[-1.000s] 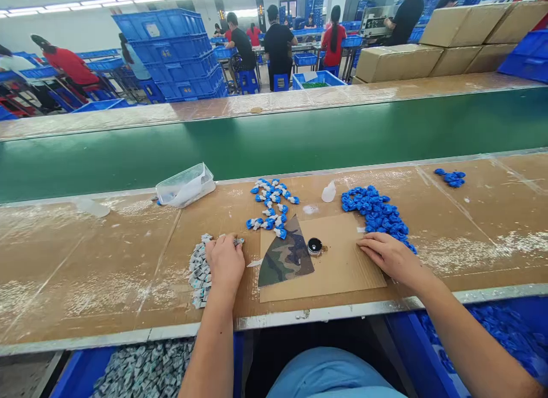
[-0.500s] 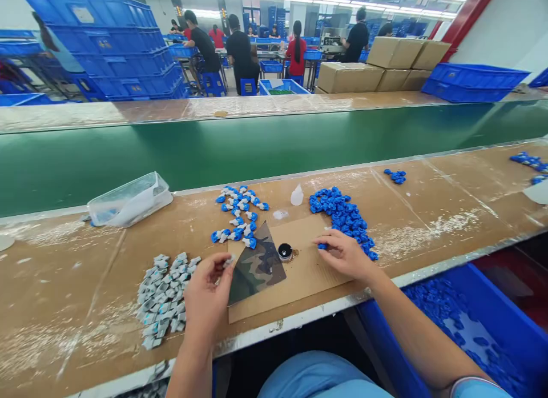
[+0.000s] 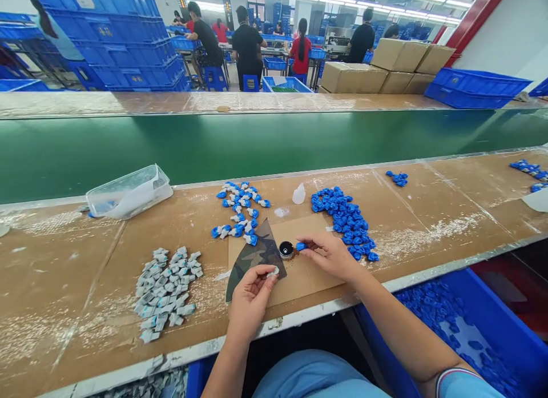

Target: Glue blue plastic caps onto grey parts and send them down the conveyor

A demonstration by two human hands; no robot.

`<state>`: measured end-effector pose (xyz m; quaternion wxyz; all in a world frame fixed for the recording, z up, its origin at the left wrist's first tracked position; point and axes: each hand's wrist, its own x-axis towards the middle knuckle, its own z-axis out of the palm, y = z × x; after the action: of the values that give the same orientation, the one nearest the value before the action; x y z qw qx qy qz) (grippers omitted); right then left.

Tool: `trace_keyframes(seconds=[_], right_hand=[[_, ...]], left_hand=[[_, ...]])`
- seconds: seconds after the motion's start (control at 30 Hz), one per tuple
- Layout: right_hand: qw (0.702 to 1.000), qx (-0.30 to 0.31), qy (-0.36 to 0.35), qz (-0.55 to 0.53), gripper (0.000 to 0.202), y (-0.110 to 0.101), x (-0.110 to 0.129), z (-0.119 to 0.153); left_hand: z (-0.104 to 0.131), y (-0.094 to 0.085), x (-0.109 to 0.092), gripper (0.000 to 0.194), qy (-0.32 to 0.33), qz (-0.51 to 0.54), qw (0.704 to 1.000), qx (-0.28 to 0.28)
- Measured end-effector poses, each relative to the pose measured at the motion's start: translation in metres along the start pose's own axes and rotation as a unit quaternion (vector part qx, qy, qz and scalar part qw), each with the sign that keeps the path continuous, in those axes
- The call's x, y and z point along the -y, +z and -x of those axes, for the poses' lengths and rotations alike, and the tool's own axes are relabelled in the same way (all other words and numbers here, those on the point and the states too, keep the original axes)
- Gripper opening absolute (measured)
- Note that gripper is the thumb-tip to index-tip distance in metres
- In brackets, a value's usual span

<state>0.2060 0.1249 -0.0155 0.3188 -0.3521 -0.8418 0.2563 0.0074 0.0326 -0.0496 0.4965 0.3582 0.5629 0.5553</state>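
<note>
Between the thumb and fingers of my left hand (image 3: 252, 290) is a small grey-white piece (image 3: 273, 272), held above the camouflage-patterned sheet (image 3: 248, 265). My right hand (image 3: 327, 254) pinches a small blue piece (image 3: 302, 246) beside a small round pot with a black inside (image 3: 286, 249). The pot stands on a cardboard sheet (image 3: 306, 284). Left of my left hand lies a pile of grey pieces (image 3: 166, 292). A heap of blue pieces (image 3: 342, 215) is behind my right hand. Joined blue-and-white pieces (image 3: 240, 206) lie behind the camouflage sheet.
A clear plastic container (image 3: 131, 193) sits at the back left, near the green belt (image 3: 257, 144). A small white pointed object (image 3: 298, 193) stands behind the cardboard. Below the table edge on the right is a blue bin (image 3: 492, 306) holding blue pieces. People sit beyond the belt.
My left hand has moved right, from beside the grey pile to over the camouflage sheet, with its grey-white piece. My right hand has brought the blue piece left, close to the pot.
</note>
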Motion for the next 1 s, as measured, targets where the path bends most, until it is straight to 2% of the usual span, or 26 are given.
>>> trace_keyframes(seconds=[0.23, 0.47, 0.83, 1.0], right_hand=[[0.998, 0.018, -0.049, 0.038, 0.024, 0.005, 0.004, -0.008], [0.997, 0.020, -0.060, 0.043, 0.026, 0.009, 0.000, -0.009], [0.999, 0.027, -0.026, 0.027, 0.029, 0.006, 0.002, -0.006], [0.998, 0.019, 0.002, -0.056, 0.023, 0.008, 0.016, 0.002]], left_hand=[[0.001, 0.001, 0.003, 0.025, 0.012, 0.001, 1.000, 0.004], [0.001, 0.002, 0.001, 0.026, 0.015, -0.004, 1.000, 0.010], [0.002, 0.001, -0.001, 0.028, 0.011, -0.003, 1.000, 0.006], [0.002, 0.003, 0.002, 0.033, 0.003, 0.028, 1.000, 0.001]])
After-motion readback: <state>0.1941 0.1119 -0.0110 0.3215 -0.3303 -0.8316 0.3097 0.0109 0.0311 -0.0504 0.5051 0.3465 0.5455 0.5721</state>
